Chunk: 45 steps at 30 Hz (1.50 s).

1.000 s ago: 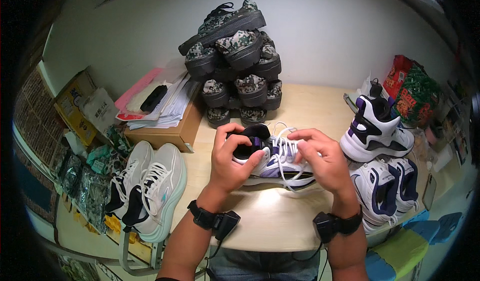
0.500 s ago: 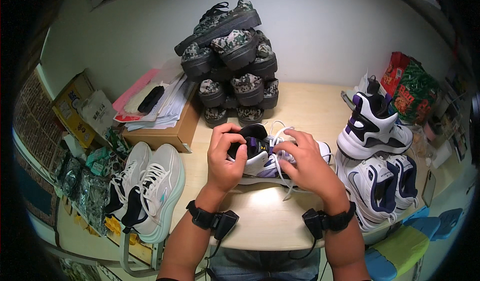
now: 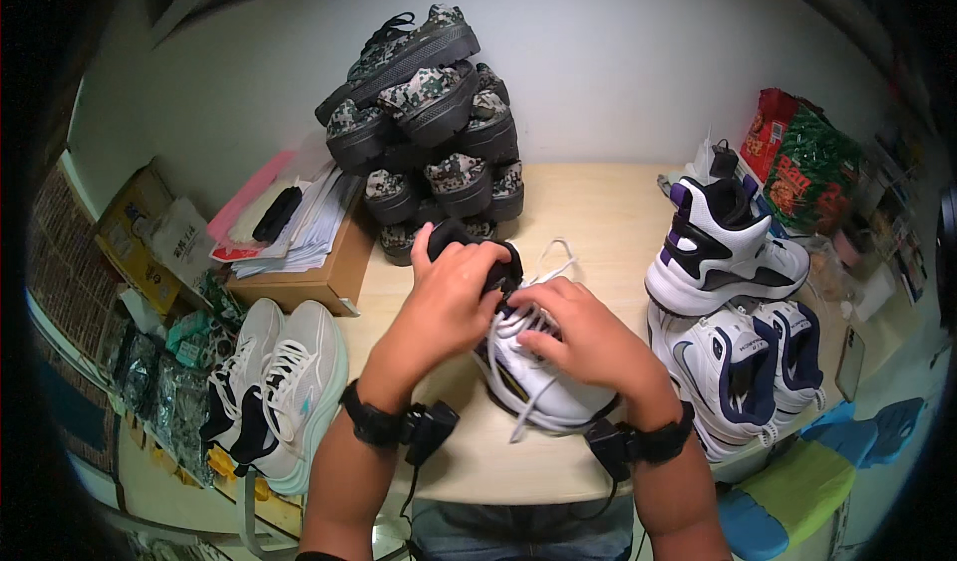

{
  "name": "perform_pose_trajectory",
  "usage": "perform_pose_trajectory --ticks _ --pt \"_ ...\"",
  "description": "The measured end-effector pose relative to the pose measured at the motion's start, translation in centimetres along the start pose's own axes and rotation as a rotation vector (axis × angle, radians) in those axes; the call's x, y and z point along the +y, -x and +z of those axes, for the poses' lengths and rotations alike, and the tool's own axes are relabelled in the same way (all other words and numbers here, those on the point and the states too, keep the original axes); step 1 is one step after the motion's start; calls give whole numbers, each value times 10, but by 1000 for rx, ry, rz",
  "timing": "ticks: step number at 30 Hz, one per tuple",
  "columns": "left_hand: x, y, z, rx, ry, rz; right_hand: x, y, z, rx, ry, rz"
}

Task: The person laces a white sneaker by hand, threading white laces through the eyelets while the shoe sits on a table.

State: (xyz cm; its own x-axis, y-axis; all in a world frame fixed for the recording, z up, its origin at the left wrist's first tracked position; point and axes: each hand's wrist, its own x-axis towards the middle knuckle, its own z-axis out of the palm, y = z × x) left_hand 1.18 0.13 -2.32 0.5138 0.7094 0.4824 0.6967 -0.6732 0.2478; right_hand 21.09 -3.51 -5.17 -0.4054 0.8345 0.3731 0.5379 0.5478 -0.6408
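Note:
A white sneaker (image 3: pixel 573 403) with black and purple parts stands on the table in front of me, its toe pointing toward me and to the right. My left hand (image 3: pixel 449 297) is closed around its black collar, fingers curled over the far side. At the tongue and upper lacing, my right hand (image 3: pixel 576 337) has its fingertips bent inward, with the thumb over the laces. White shoelaces (image 3: pixel 543 386) hang loose over the sneaker's side, and a loop stands up beyond my right hand. My fingers hide much of the shoe opening.
Camouflage shoes (image 3: pixel 459 184) are stacked at the back. Papers lie on a cardboard box (image 3: pixel 342 297) at left, near grey sneakers (image 3: pixel 304 362). On the right, a white-and-black high-top (image 3: pixel 688 257) rests on white sneakers (image 3: pixel 698 352), beside a phone (image 3: pixel 849 362) and snack bags (image 3: pixel 812 167).
The sneaker has turned so its toe swings toward me. My left hand has shifted over its collar, and my right hand has moved to the tongue. The whole view has shifted slightly.

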Motion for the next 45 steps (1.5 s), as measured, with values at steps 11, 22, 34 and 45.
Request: perform_pose_trajectory --ticks 11,22,34,45 --pt "-31 -2 14 158 414 13 -4 -5 4 59 28 68" --pt "-30 2 20 98 851 -128 -12 -8 5 206 83 77" --pt "-30 -4 27 66 824 -119 0 -4 4 54 -118 152" --pt "-34 -3 18 36 739 -120 -7 4 -46 407 -1053 62"
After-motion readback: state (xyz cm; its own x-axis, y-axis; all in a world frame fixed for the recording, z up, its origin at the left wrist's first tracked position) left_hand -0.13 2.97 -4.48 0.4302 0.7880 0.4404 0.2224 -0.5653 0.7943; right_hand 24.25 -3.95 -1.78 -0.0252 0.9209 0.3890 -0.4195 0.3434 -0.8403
